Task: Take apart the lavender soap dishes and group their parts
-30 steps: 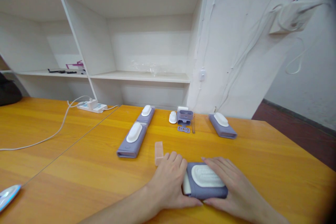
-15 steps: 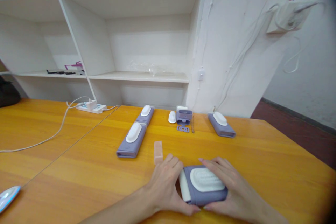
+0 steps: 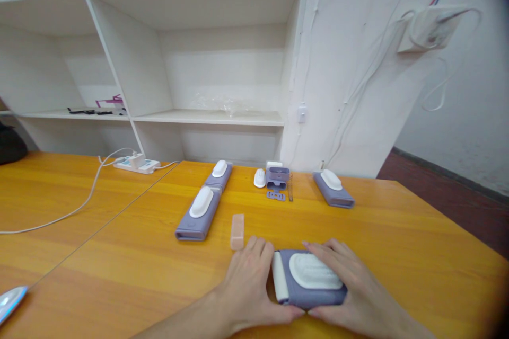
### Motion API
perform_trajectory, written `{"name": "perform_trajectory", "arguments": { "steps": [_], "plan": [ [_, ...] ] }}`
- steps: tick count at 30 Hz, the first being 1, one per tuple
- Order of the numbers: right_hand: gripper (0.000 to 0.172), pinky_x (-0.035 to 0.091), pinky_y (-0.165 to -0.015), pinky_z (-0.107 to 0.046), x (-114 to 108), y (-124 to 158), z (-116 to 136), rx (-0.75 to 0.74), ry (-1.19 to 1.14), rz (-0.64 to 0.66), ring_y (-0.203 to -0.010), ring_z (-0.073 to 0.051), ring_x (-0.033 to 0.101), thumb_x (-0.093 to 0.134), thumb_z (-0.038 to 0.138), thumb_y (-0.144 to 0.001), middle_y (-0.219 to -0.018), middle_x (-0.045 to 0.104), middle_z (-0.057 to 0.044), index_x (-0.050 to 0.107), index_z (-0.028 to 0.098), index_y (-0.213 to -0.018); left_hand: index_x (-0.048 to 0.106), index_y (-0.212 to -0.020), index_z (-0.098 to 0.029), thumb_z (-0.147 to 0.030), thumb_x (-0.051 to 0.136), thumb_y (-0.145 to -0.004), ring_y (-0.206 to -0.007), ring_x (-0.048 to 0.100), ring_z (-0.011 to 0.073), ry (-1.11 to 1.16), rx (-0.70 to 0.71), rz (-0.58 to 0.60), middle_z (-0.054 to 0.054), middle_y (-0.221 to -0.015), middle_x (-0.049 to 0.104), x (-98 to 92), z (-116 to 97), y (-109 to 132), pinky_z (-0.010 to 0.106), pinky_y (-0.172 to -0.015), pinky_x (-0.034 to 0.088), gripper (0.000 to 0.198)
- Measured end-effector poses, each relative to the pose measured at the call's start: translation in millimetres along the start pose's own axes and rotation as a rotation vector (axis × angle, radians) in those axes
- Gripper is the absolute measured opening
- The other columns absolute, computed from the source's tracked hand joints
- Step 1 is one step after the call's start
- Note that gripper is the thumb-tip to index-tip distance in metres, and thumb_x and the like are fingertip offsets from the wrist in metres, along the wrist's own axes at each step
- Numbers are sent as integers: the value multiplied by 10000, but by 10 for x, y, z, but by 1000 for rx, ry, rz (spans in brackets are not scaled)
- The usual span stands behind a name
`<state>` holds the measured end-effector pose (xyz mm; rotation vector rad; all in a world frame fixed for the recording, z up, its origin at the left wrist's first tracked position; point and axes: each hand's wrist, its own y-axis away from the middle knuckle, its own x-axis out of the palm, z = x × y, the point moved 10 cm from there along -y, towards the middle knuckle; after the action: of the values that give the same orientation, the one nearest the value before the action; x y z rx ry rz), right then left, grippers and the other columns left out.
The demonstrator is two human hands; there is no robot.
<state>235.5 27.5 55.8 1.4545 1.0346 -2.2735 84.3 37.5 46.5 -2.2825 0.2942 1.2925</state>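
Observation:
A purple-grey box-shaped case (image 3: 292,288) lies on the table in front of me, with a white ridged oval pad (image 3: 312,271) on top and a white piece (image 3: 280,277) at its left end. My left hand (image 3: 248,280) curves round that left end, its thumb along the near edge and its fingertips by the far corner. Over the right end, my right hand (image 3: 350,283) grips the case, fingers on the pad and far side, thumb at the near edge. Just beyond my left fingertips lies a pinkish translucent block (image 3: 237,232).
Two similar cases (image 3: 199,221) stand end to end at left, another case (image 3: 334,196) at the back right. Purple parts (image 3: 277,183), a white oval piece (image 3: 260,178) and a thin chain-like strip (image 3: 290,188) lie at the back. A power strip (image 3: 137,163) and a mouse (image 3: 11,302) are further left.
The view has shifted slightly. Both hands stay round the case, and my left fingers have moved a little away from the pinkish block, showing more of it.

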Motion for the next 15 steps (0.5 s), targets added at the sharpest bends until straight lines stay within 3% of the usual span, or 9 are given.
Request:
{"name": "perform_trajectory", "arguments": {
  "steps": [3, 8, 15],
  "plan": [
    [834, 466, -871, -383, -4, 4, 7, -26, 22, -5, -1007, -264, 531, 740, 296, -631, -1165, 569, -96, 372, 219, -1376, 499, -968, -208, -702, 657, -541, -885, 504, 253, -70, -20, 54, 47, -962, 551, 71, 3, 16, 342, -701, 405, 672],
    [834, 470, -838, -372, 12, -4, 6, -35, 28, 22, -971, -262, 536, 754, 330, -630, -1123, 578, -95, 380, 229, -1369, 515, -942, -190, -748, 569, -606, -853, 516, 249, -127, 58, 124, 64, -946, 557, 181, -58, -4, 349, -700, 425, 653],
    [855, 471, -834, -364, 22, -15, -21, 3, -6, 36, -967, -256, 533, 774, 325, -610, -1118, 573, -87, 381, 241, -1365, 499, -842, -185, -752, 624, -493, -758, 527, 226, -75, 108, 29, 48, -844, 558, 125, -30, -74, 354, -684, 426, 677]
  ]
}}
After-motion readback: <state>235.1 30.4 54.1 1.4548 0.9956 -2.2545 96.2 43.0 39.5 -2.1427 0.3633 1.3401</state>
